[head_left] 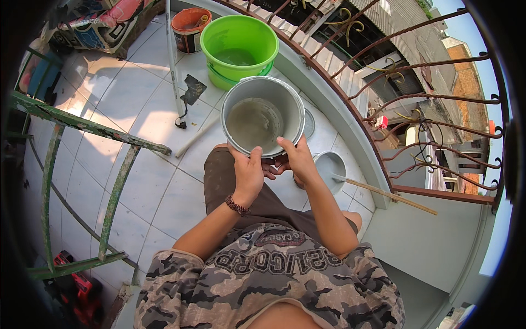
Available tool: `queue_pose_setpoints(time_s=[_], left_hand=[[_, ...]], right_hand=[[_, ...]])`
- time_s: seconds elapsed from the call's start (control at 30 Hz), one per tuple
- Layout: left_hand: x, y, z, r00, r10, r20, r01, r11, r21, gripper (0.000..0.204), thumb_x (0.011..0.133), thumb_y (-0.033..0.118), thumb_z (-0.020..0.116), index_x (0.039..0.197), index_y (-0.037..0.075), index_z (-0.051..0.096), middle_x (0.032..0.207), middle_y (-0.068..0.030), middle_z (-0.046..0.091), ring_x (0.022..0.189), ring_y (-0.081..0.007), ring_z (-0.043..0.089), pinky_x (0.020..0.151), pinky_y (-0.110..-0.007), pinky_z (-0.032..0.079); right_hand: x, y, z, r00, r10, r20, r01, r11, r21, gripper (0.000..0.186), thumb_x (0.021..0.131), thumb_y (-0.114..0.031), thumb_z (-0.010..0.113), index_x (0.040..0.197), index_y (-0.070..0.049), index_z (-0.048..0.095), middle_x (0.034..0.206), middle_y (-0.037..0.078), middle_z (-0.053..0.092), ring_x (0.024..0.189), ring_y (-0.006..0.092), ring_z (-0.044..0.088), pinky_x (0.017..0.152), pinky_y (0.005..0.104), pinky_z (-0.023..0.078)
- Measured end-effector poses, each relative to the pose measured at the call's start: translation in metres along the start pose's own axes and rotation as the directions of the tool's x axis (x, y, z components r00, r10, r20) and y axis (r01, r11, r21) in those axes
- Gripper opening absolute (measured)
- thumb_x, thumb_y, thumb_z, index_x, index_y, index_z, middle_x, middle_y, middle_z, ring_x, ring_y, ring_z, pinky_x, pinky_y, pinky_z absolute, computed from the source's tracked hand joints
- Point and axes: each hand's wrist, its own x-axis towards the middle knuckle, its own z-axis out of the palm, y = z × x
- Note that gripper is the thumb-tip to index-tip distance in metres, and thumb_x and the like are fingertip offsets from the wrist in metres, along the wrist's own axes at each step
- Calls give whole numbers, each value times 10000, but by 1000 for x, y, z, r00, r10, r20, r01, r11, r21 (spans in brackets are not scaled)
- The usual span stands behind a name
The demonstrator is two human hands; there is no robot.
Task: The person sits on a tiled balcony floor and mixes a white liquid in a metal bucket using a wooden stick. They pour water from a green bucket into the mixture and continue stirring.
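My left hand (250, 170) and my right hand (295, 159) grip a grey bucket (293, 112) from either side of its near end, thumbs at the rim and fingers curled beneath it. Murky grey-beige material lies in the bottom of the bucket. Just beyond it is a bright green bucket (240, 33) set in another green container. To the right, below the held bucket, a pale grey container (329, 162) has a long wooden stick (394, 196) leaning out of it. A round grey lid (309, 123) lies partly hidden behind the held bucket.
An orange bucket (187, 41) stands at the back, beside a long pole (171, 60), a pale stick (194, 137) and a black scrap (194, 88) on the tiles. A green metal frame (82, 123) is at left, a red tool (76, 285) below it. A rusty railing (433, 126) curves along the right.
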Motion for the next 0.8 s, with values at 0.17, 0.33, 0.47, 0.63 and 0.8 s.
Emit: queue_pose_setpoints(time_s=[0.17, 0.33, 0.47, 0.63, 0.8], left_hand=[[-38, -38, 22, 981, -88, 172, 53, 979, 197, 755, 964, 207, 510, 1424, 29, -61, 757, -144, 612, 503, -170, 603, 404, -252, 469], [-40, -51, -39, 982, 124, 142, -178, 856, 485, 571, 858, 19, 569, 1382, -11, 345, 762, -53, 557, 594, -96, 550, 515, -224, 478], [-25, -67, -125, 997, 57, -44, -33, 906, 421, 349, 848, -28, 546, 1192, 15, 511, 640, 18, 499, 517, -53, 446, 450, -216, 360], [-32, -71, -148, 983, 177, -54, -83, 683, 725, 250, 859, 108, 647, 1085, 23, 586, 530, 28, 445, 487, -84, 420, 490, -255, 365], [-19, -91, -150, 971, 218, 98, -133, 152, 979, 630, 819, 466, 679, 1248, 38, 505, 1067, -170, 546, 971, -268, 525, 824, -404, 436]], right_hand=[[-30, 19, -72, 984, -15, -179, 0, 997, -79, 381, 835, -111, 474, 1199, -69, 373, 650, 56, 502, 420, 94, 457, 294, 245, 353], [-17, 2, -103, 935, -17, -354, -30, 991, -127, 326, 857, -131, 459, 1162, -30, 407, 691, 82, 536, 445, 119, 475, 326, 256, 347], [-19, 20, -118, 973, -42, -226, -22, 962, -274, 274, 866, -143, 460, 1120, -48, 421, 671, 95, 527, 430, 119, 454, 330, 274, 332], [-7, -1, -111, 912, -133, -389, 19, 959, -282, 254, 861, -153, 458, 1086, -35, 439, 659, 94, 521, 419, 139, 445, 327, 306, 325], [36, 22, -133, 806, -367, -465, 189, 904, -385, 271, 848, -144, 467, 1095, -35, 446, 585, 60, 487, 386, 133, 397, 316, 318, 285]])
